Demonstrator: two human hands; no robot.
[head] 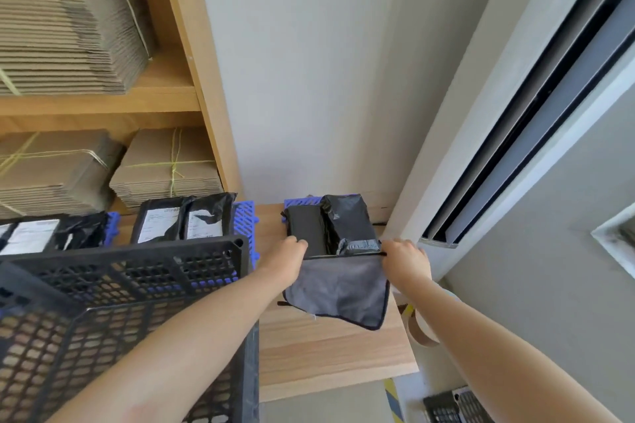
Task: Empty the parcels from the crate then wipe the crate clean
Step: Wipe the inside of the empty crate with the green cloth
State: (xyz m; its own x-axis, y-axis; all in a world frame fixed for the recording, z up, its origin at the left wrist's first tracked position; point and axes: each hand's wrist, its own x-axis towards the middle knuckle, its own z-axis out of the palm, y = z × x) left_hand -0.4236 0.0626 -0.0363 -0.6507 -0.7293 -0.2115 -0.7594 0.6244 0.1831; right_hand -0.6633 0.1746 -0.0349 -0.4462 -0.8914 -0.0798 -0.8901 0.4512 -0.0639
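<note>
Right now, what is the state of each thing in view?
black crate: no parcels seen inside.
grey cloth: unfolded, gripped at both top corners.
left hand: grips cloth's left corner.
right hand: grips cloth's right corner.
black parcels: piled on blue mats, outside the crate.
cardboard bundles: tied with string, shelved.

Light wood table top (326,357) carries at left a black mesh crate (137,285). Behind it stand blue crates (245,223) w/ black parcels (185,220) inside. At back right is a blue tray (296,204) w/ 2 further parcels (347,220). In front of it, a grey cloth (340,288) lies on the wood.
</note>
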